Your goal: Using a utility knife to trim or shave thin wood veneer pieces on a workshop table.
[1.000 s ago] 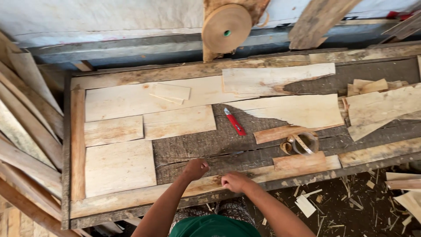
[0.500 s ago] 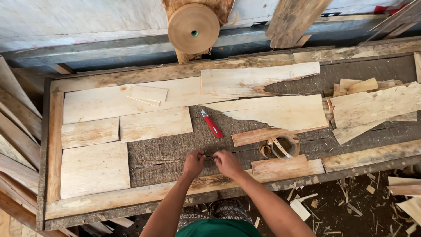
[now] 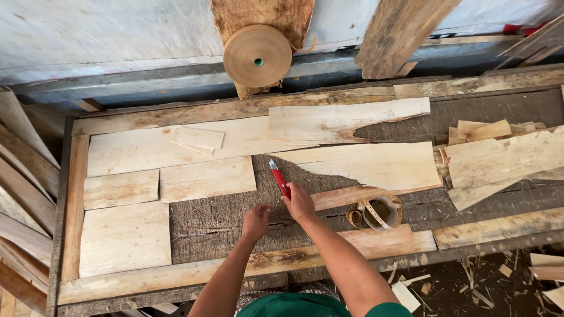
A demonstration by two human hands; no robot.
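A red utility knife point(image 3: 278, 176) lies on the dark, rough board point(image 3: 223, 220) in the middle of the wooden table frame, blade end pointing away from me. My right hand point(image 3: 299, 203) closes over the knife's near end. My left hand point(image 3: 257, 222) rests just to the left of it on the dark board, fingers curled, with nothing visible in it. Pale veneer sheets point(image 3: 208, 179) lie to the left of the hands, and a large torn veneer sheet point(image 3: 382, 164) lies to the right of the knife.
A big roll of brown tape point(image 3: 257, 56) hangs at the back wall. A small round container with tape strips point(image 3: 379, 212) sits right of my right hand. Loose veneer pieces point(image 3: 505, 158) pile at the right. Planks lean at the far left, and scraps litter the floor.
Both hands moved from the near frame rail up onto the dark board. My right hand reached the red knife and closed on its handle.
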